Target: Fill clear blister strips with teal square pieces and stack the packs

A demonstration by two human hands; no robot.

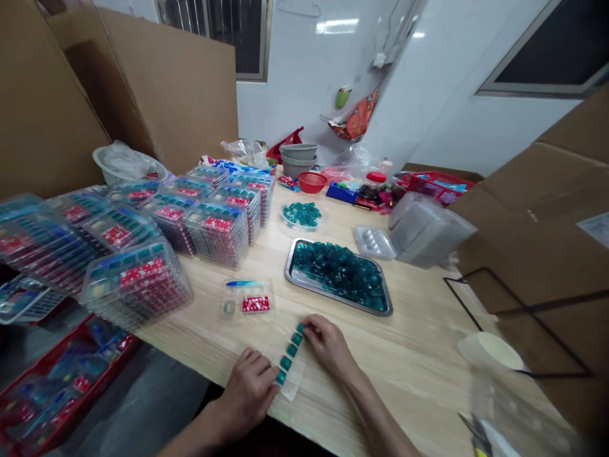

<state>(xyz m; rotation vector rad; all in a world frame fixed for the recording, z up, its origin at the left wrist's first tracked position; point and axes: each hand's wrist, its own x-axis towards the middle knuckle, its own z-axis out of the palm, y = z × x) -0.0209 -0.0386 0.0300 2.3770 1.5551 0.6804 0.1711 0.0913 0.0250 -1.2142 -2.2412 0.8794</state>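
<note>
On a pale wooden table, my left hand [247, 395] and my right hand [328, 346] pinch opposite ends of a clear plastic blister strip [290, 362]. A single row of teal square pieces sits in the strip. Beyond my right hand, a steel tray [304, 279] holds a heap of the same teal pieces. A small clear dish [302, 216] with more of them stands farther back. Nearer my left hand lies an open clear pack [247, 299] with a red card and a blue stick inside.
Tall stacks of clear packs with red labels [219, 235] fill the table's left side, and a red crate [61, 387] sits below its edge. Grey baskets [299, 158] and assorted bags stand at the back. Cardboard sheets [533, 241] rise on the right, with scissors [476, 435] near the corner.
</note>
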